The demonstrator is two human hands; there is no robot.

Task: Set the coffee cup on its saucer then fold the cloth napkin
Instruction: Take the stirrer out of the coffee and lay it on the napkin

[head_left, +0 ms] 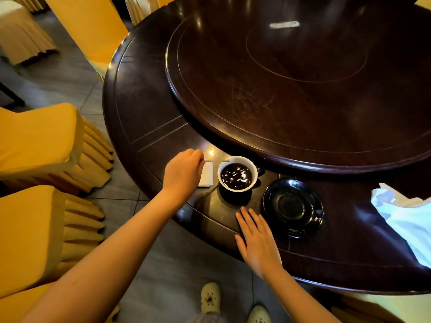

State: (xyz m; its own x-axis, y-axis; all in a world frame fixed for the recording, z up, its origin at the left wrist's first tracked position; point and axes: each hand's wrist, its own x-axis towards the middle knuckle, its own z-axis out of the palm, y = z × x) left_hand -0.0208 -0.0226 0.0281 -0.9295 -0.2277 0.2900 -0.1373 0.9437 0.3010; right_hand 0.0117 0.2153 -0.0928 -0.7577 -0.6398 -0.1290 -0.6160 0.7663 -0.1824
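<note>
The left hand (183, 174) pinched a thin wooden stir stick (217, 161) over the white coffee-filled cup (237, 176). The right hand (256, 241) lay flat beside the glossy black saucer (293, 207). The white cloth napkin (405, 217) lay crumpled on the dark round wooden table (144, 108).

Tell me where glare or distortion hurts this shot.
Head view: glare streak on the turntable, bright spot on the table beside the left hand, glints on the coffee in the cup; the napkin is blown out bluish; wide-angle lens bows the table rim; the saucer nearly blends into dark wood.
</note>
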